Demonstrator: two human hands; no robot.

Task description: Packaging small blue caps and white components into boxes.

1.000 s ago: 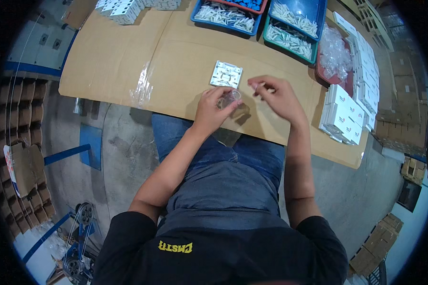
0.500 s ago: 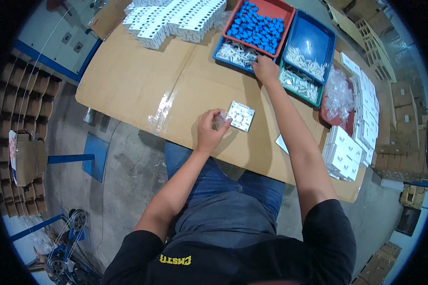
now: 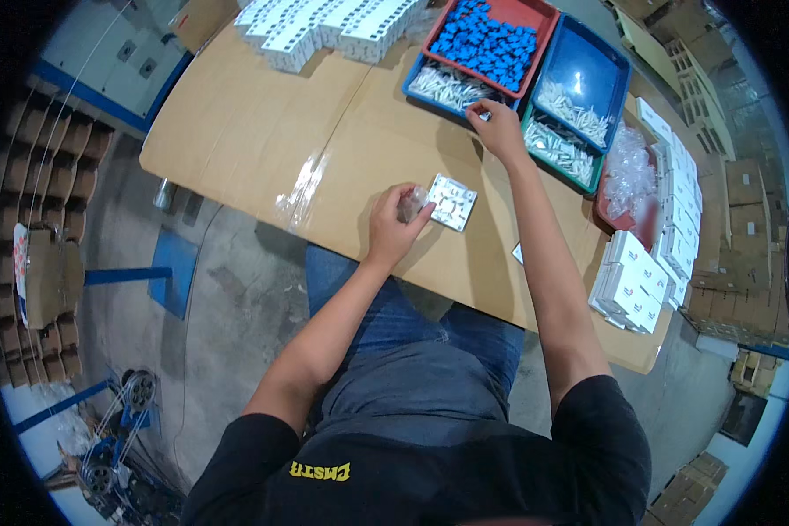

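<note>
My left hand (image 3: 393, 226) is closed around a clear plastic piece (image 3: 411, 204) above the cardboard-covered table. Touching or just beside its fingertips lies a flat white square piece (image 3: 452, 203) with shapes on its face. My right hand (image 3: 498, 130) is at the near edge of a blue tray (image 3: 437, 103) of small white slender parts. Its thumb and fingers are pinched together; something small and pale may be between them, too small to name. A red tray (image 3: 548, 26) of small blue parts rests partly over that blue tray.
Another blue tray (image 3: 598, 66) and a green tray (image 3: 575, 181), both with white slender parts, stand to the right. Beyond them is a red bin (image 3: 621, 223) of clear plastic pieces. White boxes are stacked along the right (image 3: 633, 282) and far left (image 3: 294, 48). Under my right forearm a white piece (image 3: 517, 252) shows.
My right hand has drawn back slightly from among the white parts, its fingertips now pinched at the tray's near edge. My left hand still holds the clear plastic piece. The view has shifted a little.
</note>
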